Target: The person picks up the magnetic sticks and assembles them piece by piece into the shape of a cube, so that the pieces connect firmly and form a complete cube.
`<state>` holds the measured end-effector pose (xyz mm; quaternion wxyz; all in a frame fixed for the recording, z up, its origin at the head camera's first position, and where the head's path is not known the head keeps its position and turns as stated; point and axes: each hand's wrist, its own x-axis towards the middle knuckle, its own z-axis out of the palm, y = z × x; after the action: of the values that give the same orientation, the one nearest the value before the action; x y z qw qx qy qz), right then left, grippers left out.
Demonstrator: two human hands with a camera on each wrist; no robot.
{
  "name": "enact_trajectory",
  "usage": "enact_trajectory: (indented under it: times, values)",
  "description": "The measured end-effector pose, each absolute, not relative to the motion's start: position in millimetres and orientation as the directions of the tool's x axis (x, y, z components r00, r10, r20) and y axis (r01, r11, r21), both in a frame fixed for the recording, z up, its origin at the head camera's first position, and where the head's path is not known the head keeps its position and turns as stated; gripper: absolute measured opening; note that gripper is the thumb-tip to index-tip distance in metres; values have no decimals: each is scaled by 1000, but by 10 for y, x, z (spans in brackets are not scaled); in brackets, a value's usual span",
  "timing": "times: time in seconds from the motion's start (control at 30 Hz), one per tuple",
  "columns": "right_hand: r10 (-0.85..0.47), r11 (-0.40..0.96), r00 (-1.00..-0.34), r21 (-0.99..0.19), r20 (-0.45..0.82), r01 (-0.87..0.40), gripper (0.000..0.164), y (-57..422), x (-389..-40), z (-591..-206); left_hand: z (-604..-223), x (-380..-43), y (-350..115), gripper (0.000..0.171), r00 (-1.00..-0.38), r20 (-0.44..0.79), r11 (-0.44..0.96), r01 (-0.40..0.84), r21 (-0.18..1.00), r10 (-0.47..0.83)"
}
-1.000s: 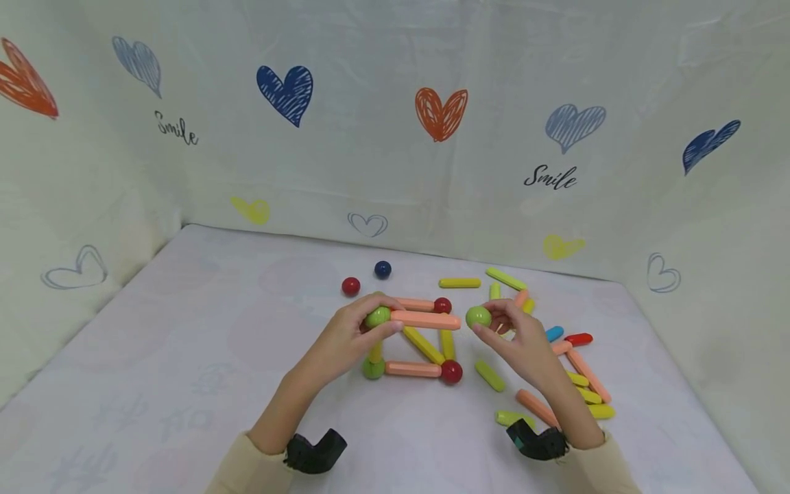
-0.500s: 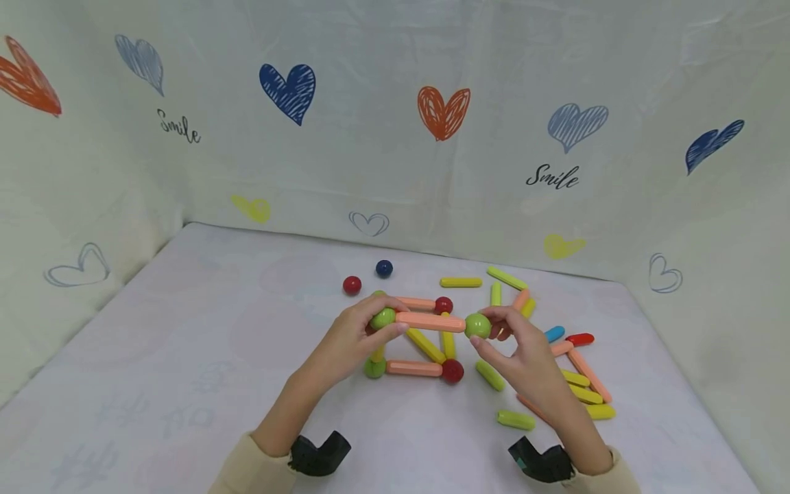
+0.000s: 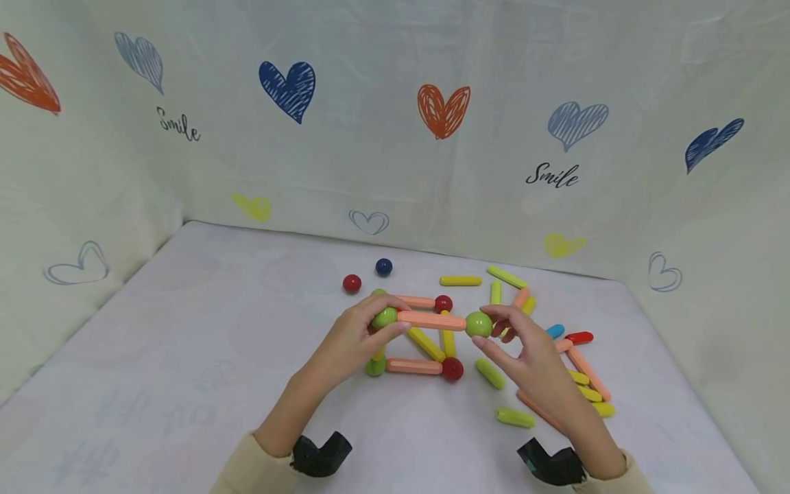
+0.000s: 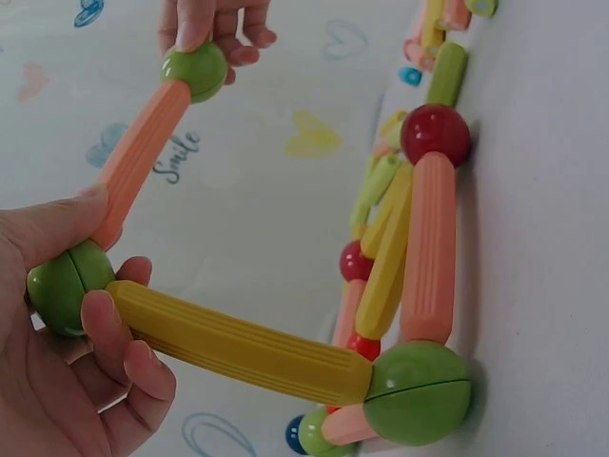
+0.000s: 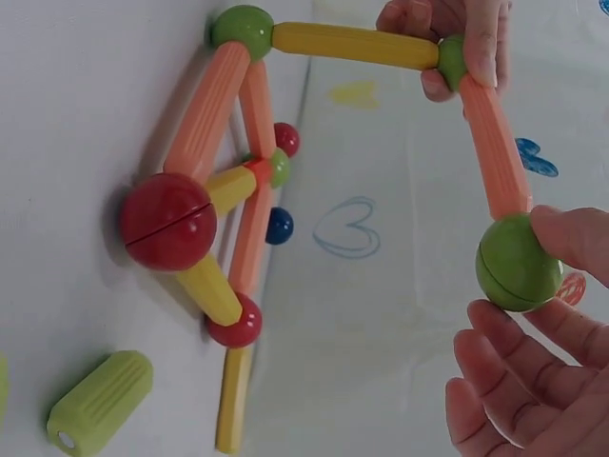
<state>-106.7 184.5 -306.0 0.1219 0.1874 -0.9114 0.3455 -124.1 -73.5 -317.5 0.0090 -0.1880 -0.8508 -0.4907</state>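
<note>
My left hand [image 3: 345, 343] pinches a green ball [image 3: 384, 318] from a magnetic building set. In the left wrist view a yellow rod [image 4: 238, 343] slopes from that ball down to a green corner ball [image 4: 419, 392] of a frame on the table. A salmon rod [image 3: 432, 320] runs across from the held ball, raised over the frame. At its right end sits a second green ball [image 3: 479, 324], held between thumb and fingers of my right hand [image 3: 524, 353]. The frame below has salmon rods, a red corner ball [image 3: 452, 369] and a yellow diagonal rod [image 3: 426, 344].
Behind the frame lie a loose red ball [image 3: 352, 284] and a blue ball [image 3: 384, 267]. Loose green rods [image 3: 490, 374] lie right of the frame. Farther right, under and beyond my right arm, are several yellow, salmon, red and blue rods [image 3: 589, 374]. Curtains hang behind the table.
A second ago the right hand's green ball was apart from the salmon rod's free end. It moved left onto that end by half a second ago and is still there. Left hand nearly still.
</note>
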Motion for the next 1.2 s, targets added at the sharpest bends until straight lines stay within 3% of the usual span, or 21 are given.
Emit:
enact_trajectory:
  times: [0.33, 0.53, 0.77, 0.97, 1.2]
  values:
    - [-279, 742, -911, -533, 305, -406, 37, 2046, -974, -3095, -3166, -1231, -743, 24, -937, 187, 433, 306, 848, 295]
    - [-270, 815, -954, -496, 132, -299, 27, 2301, -899, -3226, -3166, -1227, -744, 25, -937, 185, 425, 303, 853, 297]
    - [-169, 873, -982, -476, -88, -107, 38, 2612, -825, -3399, -3168, -1235, -738, 25, -936, 188, 433, 307, 847, 296]
    - [-152, 902, -982, -421, -111, -92, 30, 2765, -765, -3561, -3158, -1242, -742, 28, -942, 162, 437, 283, 854, 295]
    - [-88, 939, -977, -343, -193, -17, 40, 2767, -763, -3668, -3169, -1247, -742, 27, -943, 157, 439, 278, 854, 293]
